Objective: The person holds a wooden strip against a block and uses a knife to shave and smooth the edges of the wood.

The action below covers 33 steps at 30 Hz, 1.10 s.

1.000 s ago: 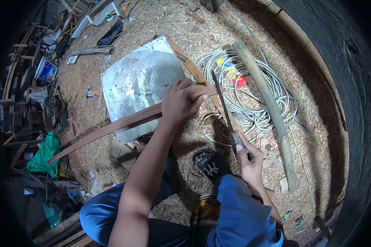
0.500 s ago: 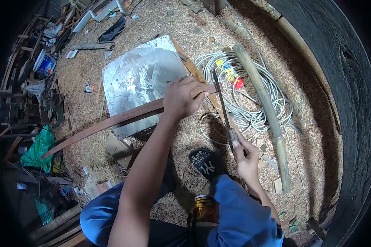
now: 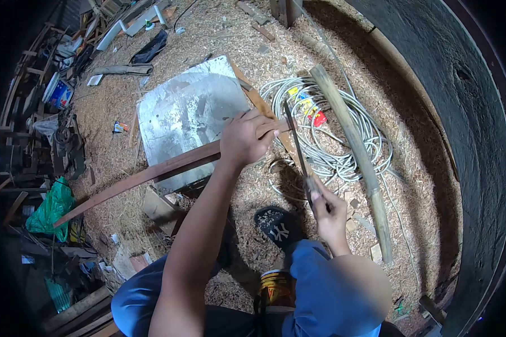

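Observation:
A long reddish-brown wooden strip (image 3: 146, 175) slants across the view, its far end reaching past a metal-topped surface (image 3: 188, 106). My left hand (image 3: 246, 139) is closed around the strip near its right end and presses it over the edge of that surface. In my right hand (image 3: 330, 212) is the handle of a hand saw (image 3: 296, 141). The saw's thin dark blade lies across the strip's right end, just right of my left fingers. Its teeth are too small to make out.
A coil of grey cable (image 3: 343, 151) lies right of the saw, with a bamboo pole (image 3: 351, 135) across it. Wood shavings cover the ground. A green plastic bag (image 3: 56, 205) and scrap wood line the left side. A tin (image 3: 276, 286) stands between my legs.
The view has shifted slightly. My right hand and the saw have moved a little forward, while my left hand keeps its hold on the strip.

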Each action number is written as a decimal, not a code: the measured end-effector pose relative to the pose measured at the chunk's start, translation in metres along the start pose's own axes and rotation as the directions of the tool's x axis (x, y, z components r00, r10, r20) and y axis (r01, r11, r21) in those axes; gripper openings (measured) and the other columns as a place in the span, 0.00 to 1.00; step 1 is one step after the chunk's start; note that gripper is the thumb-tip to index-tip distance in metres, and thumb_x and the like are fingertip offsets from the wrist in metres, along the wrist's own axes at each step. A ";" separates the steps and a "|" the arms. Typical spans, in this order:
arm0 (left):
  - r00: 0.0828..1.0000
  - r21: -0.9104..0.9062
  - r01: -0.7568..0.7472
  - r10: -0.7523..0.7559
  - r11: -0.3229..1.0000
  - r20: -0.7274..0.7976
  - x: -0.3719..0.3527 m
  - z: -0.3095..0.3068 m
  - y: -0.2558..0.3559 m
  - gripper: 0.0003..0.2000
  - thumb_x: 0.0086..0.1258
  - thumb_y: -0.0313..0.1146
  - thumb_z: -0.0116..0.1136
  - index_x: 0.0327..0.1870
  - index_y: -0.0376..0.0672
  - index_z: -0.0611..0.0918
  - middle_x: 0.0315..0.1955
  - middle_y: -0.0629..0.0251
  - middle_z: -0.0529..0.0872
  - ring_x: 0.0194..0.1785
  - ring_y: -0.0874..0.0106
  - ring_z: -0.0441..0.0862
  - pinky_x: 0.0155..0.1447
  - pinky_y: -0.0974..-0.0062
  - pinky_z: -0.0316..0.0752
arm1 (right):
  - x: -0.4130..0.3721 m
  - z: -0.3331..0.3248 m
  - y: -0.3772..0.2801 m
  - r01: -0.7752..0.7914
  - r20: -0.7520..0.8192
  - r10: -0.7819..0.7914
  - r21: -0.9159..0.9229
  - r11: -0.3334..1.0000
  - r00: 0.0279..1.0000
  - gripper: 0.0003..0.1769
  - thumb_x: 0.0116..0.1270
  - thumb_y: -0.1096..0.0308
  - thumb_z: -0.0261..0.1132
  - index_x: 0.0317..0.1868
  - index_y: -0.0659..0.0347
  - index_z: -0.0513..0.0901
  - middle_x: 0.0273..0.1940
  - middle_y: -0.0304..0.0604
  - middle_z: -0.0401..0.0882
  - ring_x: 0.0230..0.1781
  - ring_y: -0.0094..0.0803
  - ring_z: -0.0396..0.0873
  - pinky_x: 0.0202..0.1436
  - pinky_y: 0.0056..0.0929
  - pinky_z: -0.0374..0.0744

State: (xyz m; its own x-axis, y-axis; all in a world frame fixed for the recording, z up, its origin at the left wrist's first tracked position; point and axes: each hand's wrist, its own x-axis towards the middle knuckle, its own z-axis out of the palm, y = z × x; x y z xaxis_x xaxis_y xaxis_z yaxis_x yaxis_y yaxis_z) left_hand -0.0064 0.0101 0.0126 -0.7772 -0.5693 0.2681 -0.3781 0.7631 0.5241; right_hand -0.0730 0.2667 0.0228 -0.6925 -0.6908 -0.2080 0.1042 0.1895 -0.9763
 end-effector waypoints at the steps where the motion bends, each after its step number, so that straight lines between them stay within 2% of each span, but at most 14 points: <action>1: 1.000 0.001 -0.003 0.003 1.000 0.002 0.000 0.001 -0.001 0.09 0.62 0.41 0.70 0.40 0.50 0.90 0.37 0.67 0.87 0.43 0.59 0.84 0.50 0.63 0.78 | 0.013 0.001 0.000 0.000 -0.002 0.000 0.002 1.000 1.000 0.22 0.76 0.73 0.60 0.68 0.70 0.76 0.60 0.56 0.84 0.61 0.28 0.79 0.65 0.26 0.73; 4: 0.999 0.000 -0.045 0.045 0.999 -0.029 -0.001 0.003 -0.003 0.09 0.63 0.41 0.70 0.40 0.49 0.90 0.37 0.67 0.87 0.43 0.59 0.84 0.49 0.63 0.78 | 0.049 0.006 -0.022 -0.226 0.034 0.234 -0.165 0.960 0.972 0.22 0.77 0.70 0.60 0.67 0.69 0.77 0.59 0.55 0.84 0.60 0.27 0.80 0.62 0.25 0.74; 5: 1.000 0.000 -0.023 0.023 1.000 -0.014 -0.001 0.003 -0.003 0.09 0.62 0.41 0.70 0.39 0.49 0.90 0.37 0.67 0.87 0.43 0.59 0.84 0.49 0.63 0.78 | 0.047 0.007 -0.020 -0.224 0.034 0.232 -0.162 0.961 0.972 0.22 0.77 0.70 0.60 0.67 0.69 0.77 0.59 0.55 0.84 0.60 0.27 0.80 0.62 0.25 0.74; 7: 1.000 -0.005 -0.005 0.005 1.000 -0.005 0.000 0.000 -0.001 0.09 0.62 0.41 0.70 0.39 0.50 0.90 0.37 0.67 0.87 0.43 0.59 0.84 0.49 0.63 0.78 | 0.039 0.008 -0.009 -0.004 0.023 0.008 -0.139 0.990 1.000 0.22 0.77 0.68 0.60 0.68 0.68 0.77 0.60 0.56 0.83 0.61 0.30 0.80 0.64 0.26 0.74; 9: 1.000 0.017 0.001 0.000 1.000 -0.010 -0.001 -0.001 0.001 0.09 0.62 0.41 0.70 0.39 0.50 0.90 0.37 0.67 0.87 0.43 0.59 0.83 0.50 0.63 0.78 | 0.010 -0.004 -0.002 0.024 0.002 -0.024 -0.180 0.983 1.000 0.22 0.77 0.69 0.60 0.67 0.68 0.77 0.62 0.56 0.82 0.64 0.35 0.79 0.70 0.29 0.71; 15: 1.000 0.025 -0.018 0.018 1.000 -0.009 0.002 -0.002 0.001 0.10 0.62 0.41 0.70 0.40 0.50 0.91 0.37 0.68 0.88 0.43 0.60 0.83 0.50 0.64 0.78 | -0.011 -0.010 0.004 -0.146 0.019 0.149 -0.109 0.983 0.989 0.22 0.77 0.68 0.60 0.67 0.69 0.77 0.60 0.54 0.84 0.63 0.32 0.80 0.69 0.29 0.72; 17: 0.999 0.008 -0.034 0.034 0.999 -0.022 0.002 0.001 -0.002 0.09 0.61 0.41 0.70 0.40 0.49 0.91 0.37 0.68 0.88 0.42 0.60 0.83 0.49 0.64 0.78 | 0.025 -0.008 0.013 0.201 -0.001 -0.208 -0.253 0.946 0.978 0.22 0.77 0.69 0.61 0.68 0.67 0.78 0.28 0.32 0.80 0.27 0.13 0.70 0.31 0.18 0.68; 18: 0.998 -0.008 -0.054 0.054 0.998 -0.040 0.001 0.002 -0.003 0.09 0.61 0.40 0.71 0.40 0.49 0.91 0.37 0.68 0.88 0.42 0.61 0.83 0.49 0.65 0.77 | 0.038 -0.007 0.000 -0.042 0.009 0.043 -0.116 0.992 0.999 0.21 0.77 0.68 0.62 0.67 0.67 0.79 0.28 0.32 0.80 0.27 0.13 0.68 0.30 0.18 0.67; 19: 0.998 -0.002 -0.058 0.058 0.998 -0.039 0.003 0.001 -0.004 0.09 0.61 0.40 0.71 0.40 0.49 0.91 0.37 0.68 0.88 0.42 0.61 0.83 0.49 0.65 0.77 | 0.048 -0.004 0.000 -0.107 0.010 0.108 -0.036 0.994 0.994 0.22 0.77 0.66 0.62 0.66 0.68 0.78 0.45 0.45 0.89 0.41 0.21 0.79 0.48 0.23 0.77; 21: 0.998 0.004 -0.051 0.051 0.999 -0.026 0.002 0.001 -0.004 0.09 0.61 0.40 0.71 0.39 0.49 0.90 0.36 0.68 0.88 0.41 0.61 0.83 0.48 0.66 0.77 | 0.037 0.002 -0.012 -0.018 0.016 0.020 -0.119 0.993 1.000 0.21 0.76 0.71 0.60 0.67 0.66 0.78 0.61 0.55 0.84 0.63 0.32 0.79 0.67 0.27 0.73; 25: 0.998 0.031 -0.057 0.058 0.998 -0.020 0.003 0.002 -0.003 0.08 0.61 0.39 0.70 0.38 0.49 0.90 0.36 0.69 0.88 0.41 0.63 0.83 0.47 0.68 0.77 | -0.011 -0.017 0.000 -0.003 0.010 0.005 -0.196 0.981 1.000 0.21 0.75 0.73 0.61 0.66 0.70 0.77 0.60 0.56 0.84 0.64 0.35 0.79 0.70 0.30 0.71; 27: 0.998 0.064 -0.061 0.062 0.996 -0.017 0.002 0.001 -0.002 0.07 0.62 0.39 0.70 0.38 0.50 0.90 0.35 0.70 0.88 0.41 0.64 0.83 0.48 0.69 0.77 | -0.021 -0.021 -0.007 -0.216 -0.011 0.216 -0.059 0.975 0.976 0.21 0.75 0.74 0.60 0.66 0.70 0.78 0.60 0.56 0.84 0.64 0.35 0.79 0.70 0.30 0.71; 28: 0.998 0.065 -0.060 0.060 0.996 -0.010 0.000 0.002 -0.002 0.07 0.62 0.39 0.70 0.38 0.50 0.90 0.35 0.70 0.88 0.41 0.64 0.83 0.48 0.69 0.77 | -0.011 -0.018 -0.006 -0.051 0.029 0.053 -0.057 0.997 0.998 0.21 0.76 0.74 0.59 0.66 0.69 0.78 0.60 0.55 0.83 0.62 0.33 0.80 0.69 0.28 0.71; 33: 0.992 0.107 -0.122 0.123 0.987 -0.005 0.002 0.007 -0.010 0.08 0.63 0.39 0.69 0.41 0.53 0.90 0.36 0.72 0.88 0.42 0.66 0.82 0.50 0.67 0.76 | 0.052 0.001 -0.012 -0.063 0.038 0.068 -0.120 0.991 0.997 0.20 0.77 0.73 0.59 0.67 0.67 0.78 0.61 0.56 0.83 0.61 0.31 0.80 0.67 0.27 0.72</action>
State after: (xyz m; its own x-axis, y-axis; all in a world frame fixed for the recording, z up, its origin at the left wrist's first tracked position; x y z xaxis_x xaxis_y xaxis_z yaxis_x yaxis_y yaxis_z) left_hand -0.0081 0.0037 0.0024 -0.8154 -0.4726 0.3343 -0.3324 0.8551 0.3980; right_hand -0.1094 0.2279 0.0240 -0.6561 -0.7022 -0.2764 0.0612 0.3156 -0.9469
